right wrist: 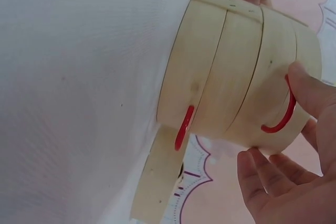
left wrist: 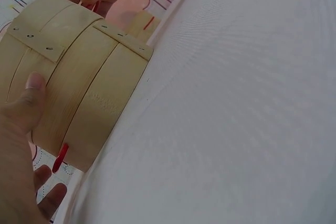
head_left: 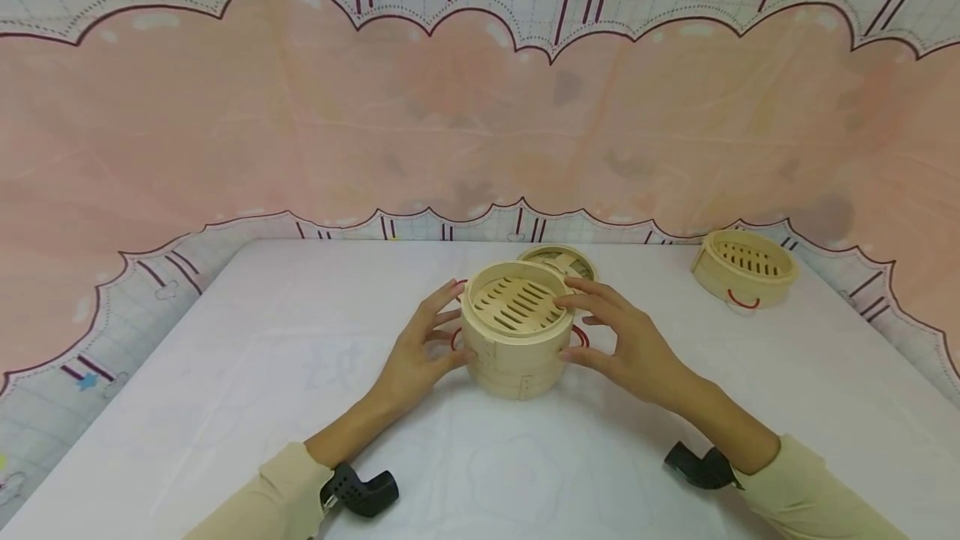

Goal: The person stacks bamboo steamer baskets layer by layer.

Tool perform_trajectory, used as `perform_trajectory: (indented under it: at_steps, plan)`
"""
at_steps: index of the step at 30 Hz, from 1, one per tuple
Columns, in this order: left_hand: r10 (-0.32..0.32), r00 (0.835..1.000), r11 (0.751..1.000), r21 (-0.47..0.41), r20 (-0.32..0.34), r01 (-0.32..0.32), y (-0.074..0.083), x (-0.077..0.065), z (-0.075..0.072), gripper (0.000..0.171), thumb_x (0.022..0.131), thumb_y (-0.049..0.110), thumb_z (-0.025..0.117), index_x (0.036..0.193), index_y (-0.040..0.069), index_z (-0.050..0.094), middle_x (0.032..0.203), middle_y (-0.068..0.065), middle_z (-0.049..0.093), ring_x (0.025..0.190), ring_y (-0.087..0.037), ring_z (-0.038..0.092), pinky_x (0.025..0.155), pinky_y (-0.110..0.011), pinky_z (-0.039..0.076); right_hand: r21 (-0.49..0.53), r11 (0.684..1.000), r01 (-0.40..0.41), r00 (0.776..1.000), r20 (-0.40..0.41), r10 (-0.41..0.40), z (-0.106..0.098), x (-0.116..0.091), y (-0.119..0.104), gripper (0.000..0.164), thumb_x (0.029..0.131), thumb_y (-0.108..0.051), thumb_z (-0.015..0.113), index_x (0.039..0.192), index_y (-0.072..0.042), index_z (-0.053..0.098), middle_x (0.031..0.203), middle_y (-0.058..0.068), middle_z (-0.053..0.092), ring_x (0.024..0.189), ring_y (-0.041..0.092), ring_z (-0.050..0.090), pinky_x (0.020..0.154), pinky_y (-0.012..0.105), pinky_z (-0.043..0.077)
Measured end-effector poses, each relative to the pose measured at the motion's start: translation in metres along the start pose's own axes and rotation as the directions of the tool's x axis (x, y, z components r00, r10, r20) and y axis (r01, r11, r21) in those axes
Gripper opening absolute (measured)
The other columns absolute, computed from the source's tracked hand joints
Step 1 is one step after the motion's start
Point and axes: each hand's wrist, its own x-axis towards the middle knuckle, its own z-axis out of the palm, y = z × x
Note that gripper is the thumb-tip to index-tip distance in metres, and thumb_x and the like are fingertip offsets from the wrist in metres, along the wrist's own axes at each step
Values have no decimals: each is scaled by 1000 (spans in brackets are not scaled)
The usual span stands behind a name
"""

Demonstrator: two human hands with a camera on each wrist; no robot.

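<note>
Two round bamboo steamer baskets stand stacked on the white table. Slats with slots show inside the upper basket (head_left: 517, 343); the lower basket (head_left: 517, 386) sits under it. My left hand (head_left: 422, 348) holds the upper basket from the left, its thumb (left wrist: 34, 90) against the wall and its fingers round the far side. From the right, my right hand (head_left: 622, 338) holds the same basket, thumb near a red handle (right wrist: 287, 109) and fingertips at the rim. Another red handle (right wrist: 184, 128) hangs on the lower basket.
Behind the stack lies a round bamboo piece (head_left: 583, 261), partly hidden. A further steamer basket (head_left: 738, 288) with a red handle stands at the back right. The white table (head_left: 262, 373) meets a patterned cloth backdrop (head_left: 375, 140) at its far edge.
</note>
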Motion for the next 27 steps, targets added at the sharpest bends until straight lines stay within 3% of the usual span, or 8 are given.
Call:
perform_trajectory:
  at_steps: [13, 20, 27]
  plan:
    - [-40, 999, 999, 4, 25, 40, 1, 2, -1, 79, 78, -4, 74, 145, 0, 33, 154, -15, 25, 124, -44, 45, 90, -57, 44, 1, 1000, -18, 1000, 0, 18, -3, 0, 3, 62, 74, -7, 81, 130, -14, 56, 145, 7, 43, 130, 25, 43, 86, 34, 52]
    - [-29, 1000, 999, 21, 7, 29, -36, 0, 2, 82, 79, 6, 77, 148, 21, 35, 154, 9, 26, 124, -22, 48, 92, -46, 46, 8, 999, -39, 999, 18, 39, -5, 0, 4, 60, 77, -7, 79, 131, -16, 56, 147, 7, 41, 132, 25, 40, 87, 35, 51]
    - [-32, 999, 999, 22, -11, 32, -35, 0, 3, 78, 78, -1, 75, 145, 7, 39, 154, -7, 28, 122, -33, 48, 89, -52, 46, 44, 999, -22, 999, 26, 21, -5, -1, 5, 59, 77, -4, 78, 131, -14, 56, 146, 12, 42, 131, 27, 42, 86, 33, 52]
